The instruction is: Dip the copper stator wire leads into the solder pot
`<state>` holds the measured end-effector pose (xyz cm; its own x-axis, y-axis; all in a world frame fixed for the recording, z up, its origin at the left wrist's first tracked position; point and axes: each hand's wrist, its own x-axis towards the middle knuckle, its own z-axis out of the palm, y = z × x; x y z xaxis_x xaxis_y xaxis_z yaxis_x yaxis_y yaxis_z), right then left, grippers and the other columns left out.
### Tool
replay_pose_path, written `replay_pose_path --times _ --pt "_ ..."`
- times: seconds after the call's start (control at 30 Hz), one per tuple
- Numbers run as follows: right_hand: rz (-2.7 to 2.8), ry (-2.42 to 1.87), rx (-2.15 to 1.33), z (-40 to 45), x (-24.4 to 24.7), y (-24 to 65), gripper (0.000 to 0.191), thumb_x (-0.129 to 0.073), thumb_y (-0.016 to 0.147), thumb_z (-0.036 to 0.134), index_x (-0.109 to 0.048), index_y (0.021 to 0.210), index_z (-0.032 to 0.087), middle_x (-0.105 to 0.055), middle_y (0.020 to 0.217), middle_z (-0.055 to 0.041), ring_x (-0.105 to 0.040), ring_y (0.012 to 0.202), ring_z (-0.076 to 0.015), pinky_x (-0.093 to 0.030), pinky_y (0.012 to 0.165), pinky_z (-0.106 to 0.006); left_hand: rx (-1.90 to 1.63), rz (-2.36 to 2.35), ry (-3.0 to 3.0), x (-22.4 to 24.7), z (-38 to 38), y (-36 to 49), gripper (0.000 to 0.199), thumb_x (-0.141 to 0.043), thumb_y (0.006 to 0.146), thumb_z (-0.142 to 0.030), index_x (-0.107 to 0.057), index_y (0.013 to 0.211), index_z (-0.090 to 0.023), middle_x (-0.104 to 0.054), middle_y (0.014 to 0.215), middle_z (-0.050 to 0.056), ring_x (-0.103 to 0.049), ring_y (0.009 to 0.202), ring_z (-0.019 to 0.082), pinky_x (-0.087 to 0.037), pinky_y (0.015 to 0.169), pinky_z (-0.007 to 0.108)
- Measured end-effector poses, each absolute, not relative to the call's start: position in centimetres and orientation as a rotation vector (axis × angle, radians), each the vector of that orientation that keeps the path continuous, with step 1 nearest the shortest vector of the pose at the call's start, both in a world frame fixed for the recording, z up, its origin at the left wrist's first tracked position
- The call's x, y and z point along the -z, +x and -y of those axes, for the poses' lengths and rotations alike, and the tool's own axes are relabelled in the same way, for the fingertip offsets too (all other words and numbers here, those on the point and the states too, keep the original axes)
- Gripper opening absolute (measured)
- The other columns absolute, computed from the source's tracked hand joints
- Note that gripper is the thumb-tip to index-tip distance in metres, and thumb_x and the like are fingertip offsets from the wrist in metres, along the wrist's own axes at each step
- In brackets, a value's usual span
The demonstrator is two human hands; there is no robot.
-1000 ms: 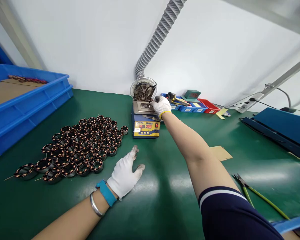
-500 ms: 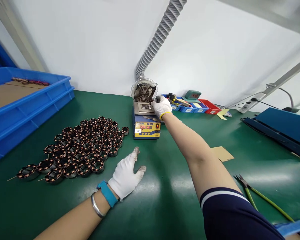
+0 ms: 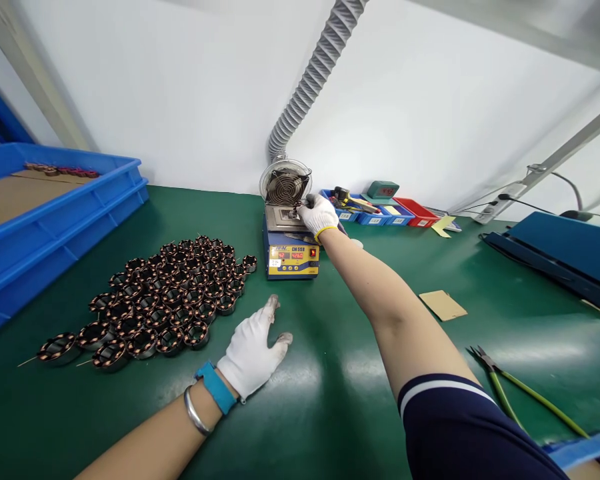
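My right hand [image 3: 319,215], in a white glove with grey fingertips, reaches over the solder pot [image 3: 293,261]. Its fingers are closed on a small dark piece, mostly hidden, that looks like one of the wound motor stators. They hold it at the square opening in the pot's top plate. My left hand [image 3: 254,350], also gloved, rests on the green table, thumb and fingers apart and holding nothing. To its left stand many black motor stators [image 3: 173,297] with copper windings, packed close together. A few have a wire end sticking out.
A round fan guard [image 3: 286,185] with a grey hose [image 3: 315,80] stands behind the pot. Small blue bins [image 3: 373,218] and a red bin [image 3: 417,212] line the wall. A large blue crate [image 3: 80,200] is at left; green-handled pliers [image 3: 500,377] and cardboard [image 3: 443,305] lie right.
My right hand and the dark piece have dropped slightly toward the opening in the pot. The left hand stays put. The view has shifted a little.
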<state>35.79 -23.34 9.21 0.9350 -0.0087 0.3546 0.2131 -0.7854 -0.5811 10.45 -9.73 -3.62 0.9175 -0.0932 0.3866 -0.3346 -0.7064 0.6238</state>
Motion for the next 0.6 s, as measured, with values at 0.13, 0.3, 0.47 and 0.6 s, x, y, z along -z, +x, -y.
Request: replay_pose_path --times 0.13,0.3,0.47,0.6 --pt "0.111 -2.290 0.435 23.7 -10.0 35.6 0.049 -0.063 0.075 0.032 -0.060 0.120 0.013 -0.067 0.112 -0.0084 -0.061 0.106 -0.0202 -0.044 0.096 -0.029 -0.426 0.302 2.343 3.4 9.6 10.5 0.066 -0.053 0.080 -0.034 -0.032 0.140 -0.013 -0.062 0.120 0.013 -0.063 0.102 0.024 -0.054 0.086 0.040" --pt "-0.018 -2.161 0.368 24.5 -10.7 34.2 0.042 -0.067 0.073 0.037 -0.066 0.110 0.016 -0.069 0.104 -0.0073 -0.062 0.102 -0.0213 -0.045 0.094 -0.032 -0.512 0.336 2.370 3.8 9.5 10.6 0.065 -0.052 0.081 -0.032 -0.032 0.140 -0.013 -0.064 0.115 0.012 -0.064 0.099 0.023 -0.054 0.083 0.038" --pt "0.065 -1.896 0.285 26.8 -9.5 32.1 0.041 -0.067 0.072 0.038 -0.065 0.106 0.016 -0.069 0.094 -0.0047 -0.064 0.088 -0.0169 -0.050 0.084 -0.033 -0.782 0.431 2.503 3.3 9.3 10.7 0.060 -0.054 0.082 -0.034 -0.039 0.134 -0.009 -0.066 0.102 0.013 -0.064 0.088 0.025 -0.053 0.078 0.040" --pt "0.070 -1.971 0.166 30.7 -7.4 27.9 0.036 -0.062 0.074 0.035 -0.066 0.105 0.016 -0.069 0.086 -0.0034 -0.064 0.079 -0.0157 -0.051 0.076 -0.028 -0.954 0.270 2.663 1.3 7.8 10.8 0.053 -0.057 0.080 -0.041 -0.052 0.122 -0.010 -0.056 0.126 0.018 -0.053 0.114 0.032 -0.043 0.096 0.046"
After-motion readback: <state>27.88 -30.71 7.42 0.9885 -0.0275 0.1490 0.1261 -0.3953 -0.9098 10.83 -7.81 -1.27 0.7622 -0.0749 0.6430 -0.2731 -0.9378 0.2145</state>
